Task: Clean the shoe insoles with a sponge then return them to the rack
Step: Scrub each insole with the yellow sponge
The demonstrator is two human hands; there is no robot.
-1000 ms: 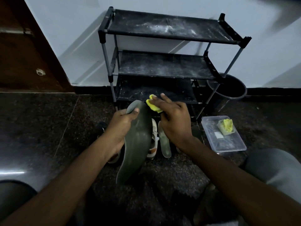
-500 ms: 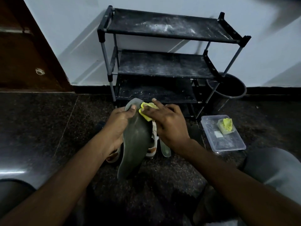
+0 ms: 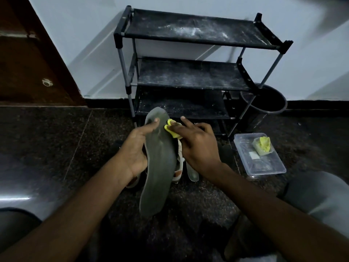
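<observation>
Right hand [image 3: 198, 146], grip pinching a yellow sponge [image 3: 170, 127], has slid onto the toe of the grey insole [image 3: 160, 167]; left hand [image 3: 136, 146] keeps its grip clamped round that insole. Wiping continues.

Counts: 1 shoe rack [image 3: 196, 29], 3 shelves. Grey insoles: 2, held insole [image 3: 160, 167] and floor insole [image 3: 192, 172]. White-brown patterned pieces [image 3: 179, 163] behind the held one: 2 bits showing, can't tell if separate items. Yellow sponges: 2, hand sponge [image 3: 170, 127] and tub sponge [image 3: 263, 145]. 1 clear plastic tub [image 3: 264, 165]. 1 black bucket [image 3: 272, 106]. Hands: 2, left hand [image 3: 136, 146] and right hand [image 3: 198, 144].
</observation>
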